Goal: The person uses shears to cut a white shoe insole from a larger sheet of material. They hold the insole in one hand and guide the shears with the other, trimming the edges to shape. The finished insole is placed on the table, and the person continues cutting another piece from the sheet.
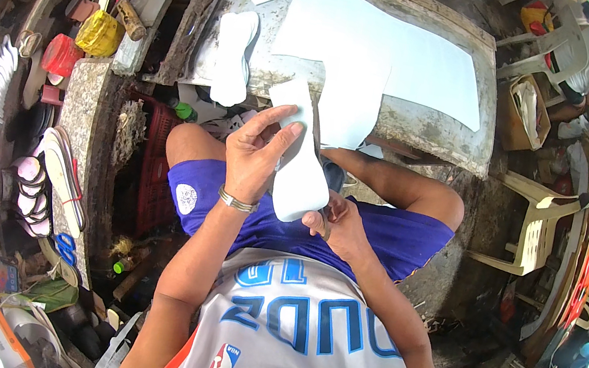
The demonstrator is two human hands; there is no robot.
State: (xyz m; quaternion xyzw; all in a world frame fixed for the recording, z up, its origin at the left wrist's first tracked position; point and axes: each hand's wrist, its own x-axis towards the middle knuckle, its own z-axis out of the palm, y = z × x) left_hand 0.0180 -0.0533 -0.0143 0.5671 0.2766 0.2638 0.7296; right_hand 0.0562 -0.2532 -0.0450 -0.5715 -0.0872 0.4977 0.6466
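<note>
White sole-shaped piece (pixel 302 187) was pinched between left grip (pixel 255 148) and right grip (pixel 343 228) by the surface's (pixel 438 139) near edge, presumably for steadiness.

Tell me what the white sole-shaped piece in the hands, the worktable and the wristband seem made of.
White sole-shaped piece: perhaps foam or card, smooth and matt; its surface looks even.
Worktable: probably wood, worn and dull; its top is blotchy and stained.
Wristband: likely metal, silvery and polished; it catches bright highlights.
</note>
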